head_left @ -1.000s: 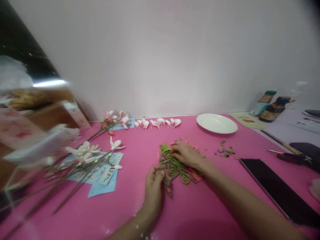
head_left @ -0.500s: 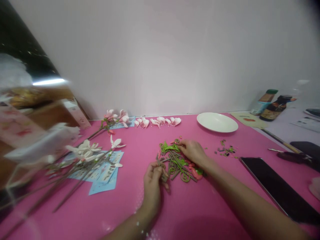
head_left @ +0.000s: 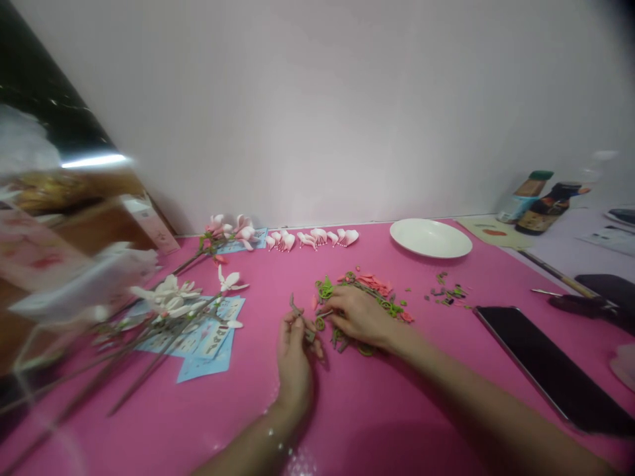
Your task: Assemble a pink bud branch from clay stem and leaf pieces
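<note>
Several small grey-brown stem pieces [head_left: 296, 306] are held between the thumb and fingers of my left hand [head_left: 296, 354], left of the pile. My right hand [head_left: 360, 316] reaches over the pile of green, brown and pink parts [head_left: 377, 285], its fingers pinched at a brown piece [head_left: 325, 313] close to my left hand. A green curled piece [head_left: 320, 323] lies under those fingertips. The right hand hides the middle of the pile. Behind the pile stand pink-white petal clusters [head_left: 317, 238] in a row.
A white plate [head_left: 430, 238] sits at the back right, with small scraps [head_left: 450, 294] before it. A black phone [head_left: 550, 363] lies at the right, near bottles [head_left: 546, 210]. White flower stems [head_left: 171, 297] rest on blue cards [head_left: 206, 360] at the left.
My right hand has moved left and nearer over the pile, toward my left hand, uncovering pink pieces behind it. My left hand has shifted slightly left, and a stem piece now sticks up from it.
</note>
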Motion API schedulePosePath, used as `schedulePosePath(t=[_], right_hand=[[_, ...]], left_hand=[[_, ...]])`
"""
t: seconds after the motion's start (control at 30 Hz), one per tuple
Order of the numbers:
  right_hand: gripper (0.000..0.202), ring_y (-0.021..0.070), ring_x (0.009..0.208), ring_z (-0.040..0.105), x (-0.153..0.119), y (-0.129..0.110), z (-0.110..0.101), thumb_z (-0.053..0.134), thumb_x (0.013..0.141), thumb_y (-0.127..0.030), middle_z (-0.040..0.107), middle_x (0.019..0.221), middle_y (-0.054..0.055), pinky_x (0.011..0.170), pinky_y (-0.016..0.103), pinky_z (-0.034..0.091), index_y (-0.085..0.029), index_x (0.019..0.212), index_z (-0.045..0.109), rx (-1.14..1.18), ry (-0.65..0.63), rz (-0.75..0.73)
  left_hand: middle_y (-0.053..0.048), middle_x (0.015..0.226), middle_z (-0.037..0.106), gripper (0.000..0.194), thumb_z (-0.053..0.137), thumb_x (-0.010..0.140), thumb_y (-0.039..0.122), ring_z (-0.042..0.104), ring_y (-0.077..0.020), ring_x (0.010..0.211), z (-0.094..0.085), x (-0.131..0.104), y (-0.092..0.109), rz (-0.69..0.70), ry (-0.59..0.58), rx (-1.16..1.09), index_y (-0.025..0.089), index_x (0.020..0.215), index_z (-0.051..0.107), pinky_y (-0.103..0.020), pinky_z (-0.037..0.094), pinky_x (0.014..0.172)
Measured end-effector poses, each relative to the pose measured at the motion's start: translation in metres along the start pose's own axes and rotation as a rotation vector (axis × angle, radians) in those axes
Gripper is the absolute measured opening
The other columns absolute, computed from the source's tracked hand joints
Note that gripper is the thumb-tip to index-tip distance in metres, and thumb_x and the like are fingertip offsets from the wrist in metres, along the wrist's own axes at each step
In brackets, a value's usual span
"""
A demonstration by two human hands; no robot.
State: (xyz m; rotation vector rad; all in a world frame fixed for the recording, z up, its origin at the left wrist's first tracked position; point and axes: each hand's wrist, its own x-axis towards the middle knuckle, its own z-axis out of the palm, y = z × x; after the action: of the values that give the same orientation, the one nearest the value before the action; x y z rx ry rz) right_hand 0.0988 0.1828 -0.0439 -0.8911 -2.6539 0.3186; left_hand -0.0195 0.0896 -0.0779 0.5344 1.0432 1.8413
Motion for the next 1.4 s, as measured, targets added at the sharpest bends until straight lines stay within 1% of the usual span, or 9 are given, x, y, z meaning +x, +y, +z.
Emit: schedulePosePath(t=[0.13, 0.37, 0.47, 0.67, 0.83, 0.97, 1.13, 1.27, 1.4], right_hand=[[0.013, 0.0169, 0.081, 0.053, -0.002, -0.010, 0.011, 0.057, 0.084, -0.022, 0.061, 0.085, 0.004, 0.071, 0.028, 0.036, -0.020, 0.084, 0.071, -0.049, -0.026, -0.092], [0.016, 0.0191, 0.080, 0.053, -0.008, 0.006, 0.021, 0.055, 0.086, -0.018, 0.061, 0.081, 0.006, 0.070, 0.030, 0.037, -0.018, 0.086, 0.071, -0.116, 0.027, -0.031], [0.016, 0.0203, 0.079, 0.053, -0.011, 0.010, 0.020, 0.055, 0.086, -0.016, 0.060, 0.079, 0.007, 0.071, 0.032, 0.039, -0.017, 0.085, 0.072, -0.127, 0.062, 0.009], [0.020, 0.0193, 0.082, 0.054, -0.021, 0.010, 0.007, 0.051, 0.089, -0.017, 0.061, 0.084, 0.006, 0.075, 0.033, 0.043, -0.020, 0.093, 0.070, -0.096, 0.129, 0.035], [0.020, 0.0208, 0.080, 0.055, -0.041, 0.018, 0.003, 0.050, 0.087, -0.014, 0.060, 0.082, 0.007, 0.071, 0.034, 0.045, -0.018, 0.089, 0.070, -0.094, 0.152, 0.100], [0.021, 0.0220, 0.082, 0.055, -0.059, 0.026, 0.005, 0.049, 0.086, -0.013, 0.060, 0.088, 0.008, 0.072, 0.036, 0.046, -0.018, 0.094, 0.068, -0.089, 0.166, 0.158], [0.024, 0.0238, 0.087, 0.054, -0.073, 0.030, 0.008, 0.048, 0.086, -0.014, 0.060, 0.096, 0.010, 0.075, 0.039, 0.046, -0.018, 0.101, 0.066, -0.120, 0.211, 0.148], [0.022, 0.0259, 0.094, 0.054, -0.079, 0.033, 0.008, 0.049, 0.085, -0.013, 0.060, 0.102, 0.012, 0.080, 0.042, 0.045, -0.017, 0.096, 0.066, -0.130, 0.246, 0.139], [0.022, 0.0247, 0.096, 0.053, -0.083, 0.034, 0.006, 0.046, 0.085, -0.011, 0.059, 0.102, 0.011, 0.081, 0.042, 0.044, -0.018, 0.091, 0.066, -0.065, 0.264, 0.114]], left_hand=[[0.008, 0.063, 0.054, 0.009, 0.052, 0.086, 0.028, 0.043, -0.0038, 0.034, -0.001, 0.001, -0.001, 0.003, -0.007, 0.001, 0.021, 0.091, 0.048, -0.015, 0.034, 0.032], [0.008, 0.062, 0.054, 0.008, 0.051, 0.088, 0.028, 0.042, -0.0042, 0.033, -0.001, 0.001, -0.005, -0.016, -0.021, 0.005, 0.020, 0.091, 0.048, -0.015, 0.035, 0.031], [0.008, 0.062, 0.054, 0.009, 0.051, 0.088, 0.028, 0.043, -0.0041, 0.035, -0.001, -0.001, -0.006, -0.031, -0.040, 0.000, 0.019, 0.089, 0.049, -0.015, 0.036, 0.032], [0.007, 0.061, 0.055, 0.010, 0.052, 0.088, 0.027, 0.045, -0.0037, 0.036, -0.001, -0.003, -0.006, -0.061, -0.098, 0.024, 0.017, 0.090, 0.052, -0.015, 0.038, 0.035], [0.006, 0.062, 0.056, 0.012, 0.054, 0.086, 0.028, 0.047, -0.0041, 0.037, -0.002, -0.003, -0.008, -0.078, -0.119, 0.018, 0.017, 0.090, 0.052, -0.015, 0.039, 0.036], [0.006, 0.062, 0.058, 0.015, 0.055, 0.085, 0.031, 0.051, -0.0075, 0.037, -0.003, -0.003, -0.009, -0.096, -0.133, 0.053, 0.018, 0.091, 0.051, -0.019, 0.042, 0.035], [0.003, 0.064, 0.061, 0.017, 0.055, 0.085, 0.032, 0.059, -0.0118, 0.046, -0.004, -0.002, -0.008, -0.109, -0.149, 0.092, 0.017, 0.092, 0.051, -0.022, 0.046, 0.042], [0.001, 0.068, 0.064, 0.015, 0.057, 0.085, 0.029, 0.061, -0.0120, 0.057, -0.006, -0.001, -0.008, -0.091, -0.140, 0.081, 0.017, 0.092, 0.052, -0.022, 0.048, 0.051], [-0.001, 0.071, 0.066, 0.017, 0.060, 0.083, 0.030, 0.061, -0.0117, 0.061, -0.007, 0.000, -0.011, -0.099, -0.142, 0.057, 0.017, 0.092, 0.053, -0.022, 0.048, 0.054]])
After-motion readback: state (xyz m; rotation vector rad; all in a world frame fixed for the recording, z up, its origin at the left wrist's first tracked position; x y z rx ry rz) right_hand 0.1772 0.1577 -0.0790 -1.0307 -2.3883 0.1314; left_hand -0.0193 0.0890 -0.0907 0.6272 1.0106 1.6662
